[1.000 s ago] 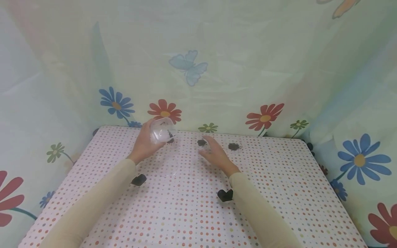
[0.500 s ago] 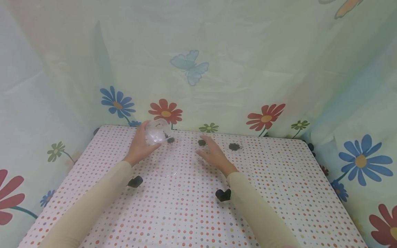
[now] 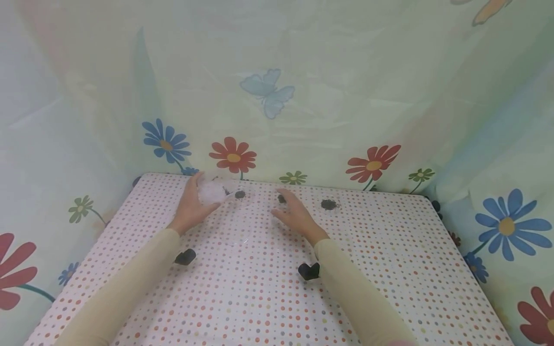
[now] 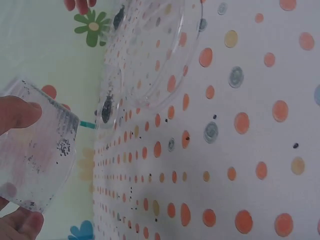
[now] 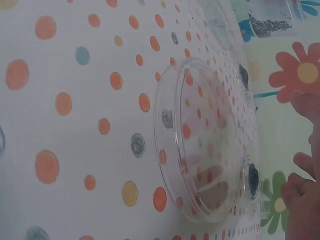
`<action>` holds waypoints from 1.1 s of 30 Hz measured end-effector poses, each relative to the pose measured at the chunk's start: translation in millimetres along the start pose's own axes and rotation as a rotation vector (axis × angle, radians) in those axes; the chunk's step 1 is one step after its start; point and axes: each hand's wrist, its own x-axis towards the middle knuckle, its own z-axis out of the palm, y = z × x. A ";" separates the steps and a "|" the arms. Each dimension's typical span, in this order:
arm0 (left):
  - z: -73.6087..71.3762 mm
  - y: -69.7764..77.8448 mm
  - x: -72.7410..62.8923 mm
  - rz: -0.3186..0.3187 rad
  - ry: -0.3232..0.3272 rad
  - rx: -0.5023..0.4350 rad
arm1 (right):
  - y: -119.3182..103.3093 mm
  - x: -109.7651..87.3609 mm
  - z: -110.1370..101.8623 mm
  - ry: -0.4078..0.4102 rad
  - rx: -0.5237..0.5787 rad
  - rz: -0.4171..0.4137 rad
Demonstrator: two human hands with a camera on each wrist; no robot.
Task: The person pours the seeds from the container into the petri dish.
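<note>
- Flat white surface (image 3: 207, 307), covered in orange, yellow and grey-blue dots; its far edge meets a pale green flower-printed backdrop (image 3: 329, 105).
- Left hand (image 3: 189, 205), cream-sleeved: one; thumb and fingers clamped on the box below, near the far edge, left of its middle.
- Clear, angular plastic box (image 4: 42, 145): one; tilted in the left hand. A pale blur in the head view; the left wrist view gives black grains speckling its walls, the right wrist view a dark band of them inside.
- Right hand (image 3: 296, 214), cream-sleeved: one; thumb and fingers parted, well apart from the left, near the middle pile; contact there cannot be told.
- Small piles of black grains (image 3: 329, 204): three in the head view, in a row along the far edge; two in each wrist view.
- Clear, round, shallow plastic dish (image 5: 170, 145): on the surface, farther from the far edge than the piles; distinct in the right wrist view, with finger reflections.
- Loose black specks (image 4: 295, 145): scattered; plain only in the left wrist view.
</note>
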 end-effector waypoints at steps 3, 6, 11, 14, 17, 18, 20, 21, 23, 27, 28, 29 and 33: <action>-0.5 -3.5 -1.0 -0.004 0.007 0.001 | -0.1 1.4 2.1 0.002 0.010 0.004; -0.4 -6.8 -1.9 -0.020 0.007 0.003 | -0.6 2.3 3.7 -0.002 0.021 0.012; 0.4 -11.7 -2.3 -0.045 0.006 0.017 | -1.5 2.6 5.4 -0.012 0.038 0.018; -0.4 -14.8 -2.7 -0.048 0.008 0.016 | -3.1 2.5 6.7 -0.012 0.043 0.014; -0.9 -19.7 -2.5 -0.040 0.015 0.008 | -5.0 2.9 8.9 -0.009 0.032 0.013; -0.8 -21.4 -2.4 -0.039 0.018 0.009 | -5.6 3.3 9.7 -0.009 0.022 0.011; -0.3 -24.5 -2.1 -0.043 0.023 0.011 | -6.5 4.0 11.0 -0.013 0.007 0.007; 0.1 -25.8 -2.0 -0.049 0.026 0.011 | -6.4 4.4 11.8 -0.015 -0.002 0.007; 0.8 -27.4 -2.1 -0.060 0.027 0.014 | -6.9 4.5 12.1 -0.020 -0.004 0.002; 1.0 -29.3 -2.5 -0.068 0.029 0.007 | -8.4 4.6 12.6 -0.025 0.015 0.001; 1.0 -29.9 -2.6 -0.066 0.031 0.005 | -8.9 4.7 12.9 -0.026 0.022 -0.001; 1.0 -30.6 -2.5 -0.063 0.033 0.004 | -9.3 4.6 13.3 -0.029 0.027 0.000; 1.3 -34.3 -1.3 -0.065 0.037 0.003 | -11.5 5.1 15.0 -0.033 0.040 0.013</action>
